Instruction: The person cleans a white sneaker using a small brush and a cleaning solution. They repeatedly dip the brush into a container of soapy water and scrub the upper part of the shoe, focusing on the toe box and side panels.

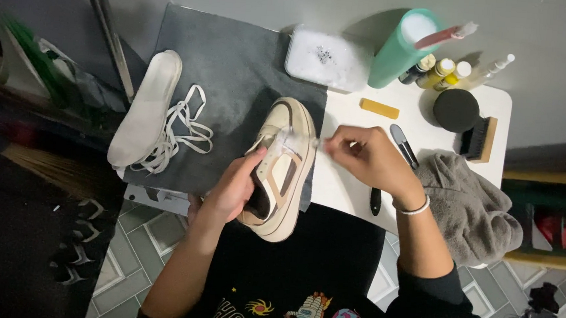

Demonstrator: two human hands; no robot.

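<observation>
Scrubbing the sneaker (pixel 287 172): my left hand (pixel 231 188) grips its collar; my right hand (pixel 363 154) pinches a small brush (pixel 297 140); I favour short, light strokes.

My left hand (pixel 231 188) grips the cream sneaker (pixel 281 169) by its opening on the grey mat (pixel 229 69); my right hand (pixel 369 160) holds a small brush (pixel 297 140) against it.

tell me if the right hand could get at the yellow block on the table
Probably yes: the right hand is just short of the yellow block, with bare white table between them, though it would first have to let go of the small brush.
</observation>
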